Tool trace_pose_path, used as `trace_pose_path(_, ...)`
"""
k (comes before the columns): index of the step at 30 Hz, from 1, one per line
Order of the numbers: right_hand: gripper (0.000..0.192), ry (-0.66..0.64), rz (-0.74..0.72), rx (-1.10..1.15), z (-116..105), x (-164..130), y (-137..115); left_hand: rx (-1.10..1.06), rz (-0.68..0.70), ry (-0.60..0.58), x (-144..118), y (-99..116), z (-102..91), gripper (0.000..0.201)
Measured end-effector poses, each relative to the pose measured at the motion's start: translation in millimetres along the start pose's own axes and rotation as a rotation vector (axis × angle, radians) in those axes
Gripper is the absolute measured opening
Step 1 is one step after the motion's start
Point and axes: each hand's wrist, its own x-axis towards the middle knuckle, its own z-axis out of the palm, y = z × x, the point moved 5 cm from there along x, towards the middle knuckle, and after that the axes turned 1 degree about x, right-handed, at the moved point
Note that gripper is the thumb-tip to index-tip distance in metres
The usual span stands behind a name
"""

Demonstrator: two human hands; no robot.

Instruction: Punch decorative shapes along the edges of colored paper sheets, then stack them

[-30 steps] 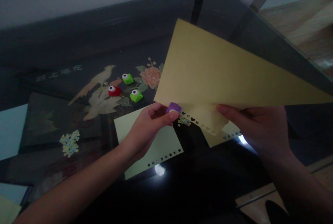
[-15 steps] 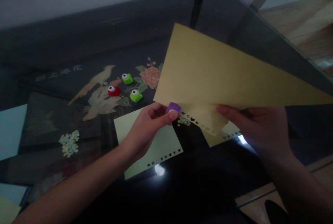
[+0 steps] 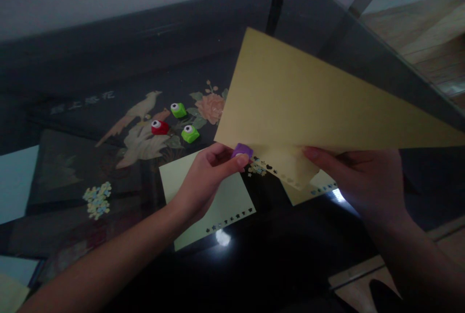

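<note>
Purple punch [image 3: 243,149], mid-frame, is grasped in the left fingers [image 3: 232,165]; right fingers [image 3: 321,158] pinch the yellow sheet [image 3: 294,95]. Its unsupported span could sag, skewing a cut.

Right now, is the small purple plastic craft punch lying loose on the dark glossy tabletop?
No, the left hand holds the purple punch at the edge of the large yellow paper sheet.

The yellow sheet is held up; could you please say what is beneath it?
Under the yellow sheet, cutouts and part of another sheet peek out below its punched edge; anything farther in is covered.
</note>
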Motion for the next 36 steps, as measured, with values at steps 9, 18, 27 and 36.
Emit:
trace_pose_path(9,0.014,-0.004,0.0,0.019,0,0,0,-0.037,-0.001,0.0,-1,0,0.6,0.022)
trace_pose_path(18,0.016,-0.001,-0.005,-0.007,-1,-1,0,-0.011,-0.006,0.038,-3,0,1.5,0.025)
trace_pose_path(27,0.015,0.012,0.017,-0.074,-10,-10,-1,-0.037,-0.023,0.01,-7,-4,4.2,0.025)
trace_pose_path(36,0.01,0.043,0.019,-0.177,-18,-24,-1,-0.013,-0.043,-0.058,-9,-7,6.4,0.027)
